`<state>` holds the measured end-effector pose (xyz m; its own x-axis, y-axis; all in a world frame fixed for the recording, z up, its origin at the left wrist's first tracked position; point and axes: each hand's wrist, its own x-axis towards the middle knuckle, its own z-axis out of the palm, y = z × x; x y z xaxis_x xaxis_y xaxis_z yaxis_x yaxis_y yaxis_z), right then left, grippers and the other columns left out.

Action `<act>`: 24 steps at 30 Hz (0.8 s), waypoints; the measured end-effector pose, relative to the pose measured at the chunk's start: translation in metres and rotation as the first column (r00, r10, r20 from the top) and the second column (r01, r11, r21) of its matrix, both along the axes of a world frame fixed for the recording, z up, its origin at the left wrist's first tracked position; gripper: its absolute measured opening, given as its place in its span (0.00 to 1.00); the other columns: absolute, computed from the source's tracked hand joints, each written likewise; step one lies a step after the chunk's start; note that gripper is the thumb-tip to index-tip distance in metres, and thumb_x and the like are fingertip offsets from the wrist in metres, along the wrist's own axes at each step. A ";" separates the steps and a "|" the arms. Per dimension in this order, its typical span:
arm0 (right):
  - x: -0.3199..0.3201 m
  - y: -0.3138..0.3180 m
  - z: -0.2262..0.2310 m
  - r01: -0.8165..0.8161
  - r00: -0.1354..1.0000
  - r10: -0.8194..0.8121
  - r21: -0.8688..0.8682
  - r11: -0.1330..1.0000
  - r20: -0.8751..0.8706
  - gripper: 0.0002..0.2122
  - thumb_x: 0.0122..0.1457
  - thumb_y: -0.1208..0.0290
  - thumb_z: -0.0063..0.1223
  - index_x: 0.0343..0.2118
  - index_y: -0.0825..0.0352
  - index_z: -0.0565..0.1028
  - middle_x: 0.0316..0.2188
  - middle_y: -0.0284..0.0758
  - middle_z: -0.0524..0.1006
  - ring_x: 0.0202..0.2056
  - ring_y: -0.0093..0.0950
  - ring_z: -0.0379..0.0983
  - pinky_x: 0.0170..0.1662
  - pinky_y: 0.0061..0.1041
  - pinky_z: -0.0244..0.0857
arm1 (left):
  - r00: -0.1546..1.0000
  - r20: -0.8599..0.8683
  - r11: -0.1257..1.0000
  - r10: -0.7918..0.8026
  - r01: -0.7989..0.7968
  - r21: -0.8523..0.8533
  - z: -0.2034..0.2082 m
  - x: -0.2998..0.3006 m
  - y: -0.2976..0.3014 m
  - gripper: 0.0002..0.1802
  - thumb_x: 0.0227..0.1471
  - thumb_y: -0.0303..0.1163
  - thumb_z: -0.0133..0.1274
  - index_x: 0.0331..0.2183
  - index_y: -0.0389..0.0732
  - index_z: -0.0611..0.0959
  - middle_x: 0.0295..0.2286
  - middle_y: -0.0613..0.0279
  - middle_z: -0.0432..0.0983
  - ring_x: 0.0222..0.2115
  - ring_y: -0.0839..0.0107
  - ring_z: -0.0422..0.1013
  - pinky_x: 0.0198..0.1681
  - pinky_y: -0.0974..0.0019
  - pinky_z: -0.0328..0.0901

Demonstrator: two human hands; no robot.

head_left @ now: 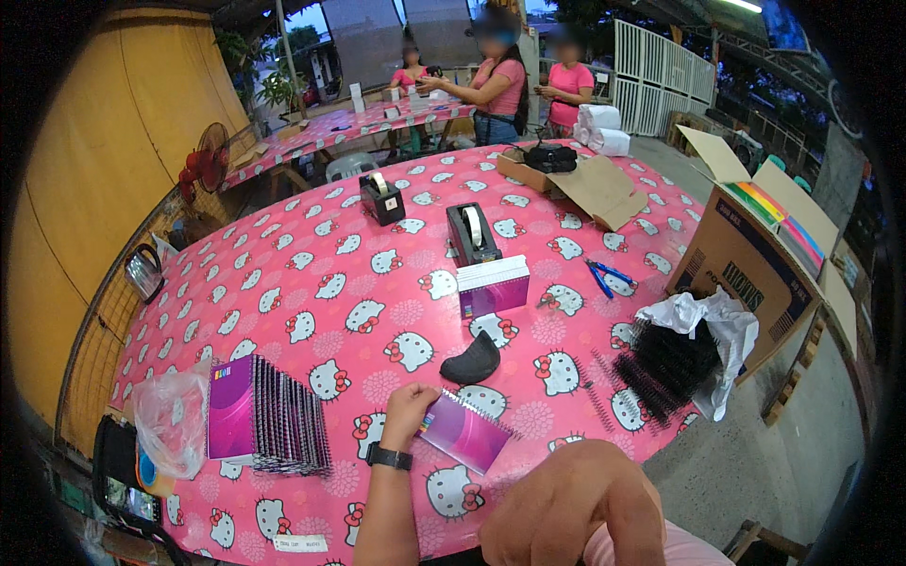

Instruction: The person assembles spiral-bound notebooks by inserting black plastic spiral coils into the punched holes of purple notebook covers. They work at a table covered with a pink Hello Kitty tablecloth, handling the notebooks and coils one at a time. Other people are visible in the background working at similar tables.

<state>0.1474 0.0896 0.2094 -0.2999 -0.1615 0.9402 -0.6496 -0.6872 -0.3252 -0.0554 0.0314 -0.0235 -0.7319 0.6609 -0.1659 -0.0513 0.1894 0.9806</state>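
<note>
My left hand (411, 411), with a black watch on its wrist, pinches the upper left corner of a purple spiral notebook (465, 436) lying on the table. Wire binding runs along the notebook's upper edge and sticks out a little past its right end. Close to the camera, my right hand (578, 507) hangs with curled fingers, apart from the notebook; whatever it may hold is hidden. Just beyond the notebook lies a black curved pad (471, 359). Black spiral coils (665, 366) spill from white wrapping (725, 325) on the right. Blue-handled pliers (607, 276) lie farther back.
Purple notebooks (231, 410) form a long row at left, beside a clear plastic bag (170, 415). Another notebook stack (494, 296) stands before a tape dispenser (469, 233); a second dispenser (381, 200) sits behind. An open carton (741, 255) stands right. Three people are beyond the table.
</note>
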 end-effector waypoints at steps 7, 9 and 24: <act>0.005 0.000 -0.035 -0.036 0.996 0.050 0.167 0.985 -0.079 0.14 0.58 0.62 0.35 0.21 0.67 0.59 0.24 0.47 0.62 0.24 0.50 0.60 0.35 0.51 0.56 | 1.000 0.017 1.000 -0.007 0.007 -0.013 0.001 0.001 0.003 0.09 0.45 0.32 0.55 0.25 0.34 0.79 0.20 0.67 0.73 0.20 0.81 0.66 0.23 0.76 0.60; -0.001 0.004 -0.039 -0.068 0.983 0.108 0.253 0.965 -0.146 0.15 0.57 0.61 0.37 0.22 0.68 0.63 0.25 0.48 0.65 0.26 0.49 0.63 0.37 0.48 0.58 | 1.000 0.016 1.000 -0.006 0.006 0.007 0.001 0.001 0.002 0.09 0.45 0.32 0.55 0.25 0.34 0.80 0.20 0.67 0.73 0.20 0.81 0.66 0.23 0.76 0.60; -0.009 -0.008 -0.014 0.051 0.976 0.027 0.347 0.937 -0.217 0.15 0.56 0.60 0.52 0.37 0.68 0.72 0.21 0.39 0.66 0.22 0.38 0.63 0.25 0.33 0.56 | 1.000 0.013 1.000 -0.006 0.006 0.014 -0.001 0.000 0.002 0.09 0.45 0.31 0.54 0.26 0.33 0.80 0.20 0.66 0.74 0.21 0.81 0.67 0.25 0.77 0.61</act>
<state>0.1383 0.0817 0.1956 -0.1011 -0.4880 0.8669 -0.7378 -0.5478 -0.3944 -0.0554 0.0330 -0.0248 -0.7257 0.6676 -0.1665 -0.0630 0.1764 0.9823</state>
